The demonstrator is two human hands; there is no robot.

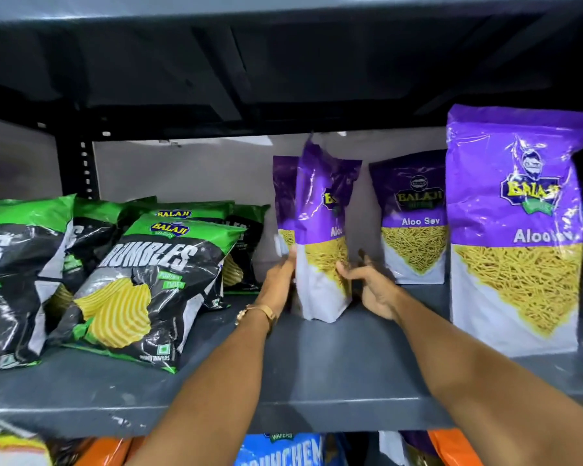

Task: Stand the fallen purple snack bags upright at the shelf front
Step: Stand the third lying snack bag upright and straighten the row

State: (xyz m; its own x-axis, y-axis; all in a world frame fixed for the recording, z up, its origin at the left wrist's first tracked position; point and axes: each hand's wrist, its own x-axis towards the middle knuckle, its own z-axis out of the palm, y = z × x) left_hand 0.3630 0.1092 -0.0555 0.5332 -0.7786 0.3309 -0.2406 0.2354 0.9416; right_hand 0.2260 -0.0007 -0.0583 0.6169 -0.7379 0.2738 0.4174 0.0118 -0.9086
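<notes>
Flanking a purple Aloo Sev bag (322, 250) that stands upright mid-shelf, the left hand (281, 280) presses flat against its left side and the right hand (371, 284) touches its right with fingers spread, while another purple bag (515, 230) stands near the front right of the grey shelf (300, 381).

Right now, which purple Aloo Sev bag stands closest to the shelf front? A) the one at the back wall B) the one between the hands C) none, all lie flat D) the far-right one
D: the far-right bag stands nearest the front edge of the shelf, ahead of the bag between the hands, which sits mid-shelf, and the back bag.
</notes>
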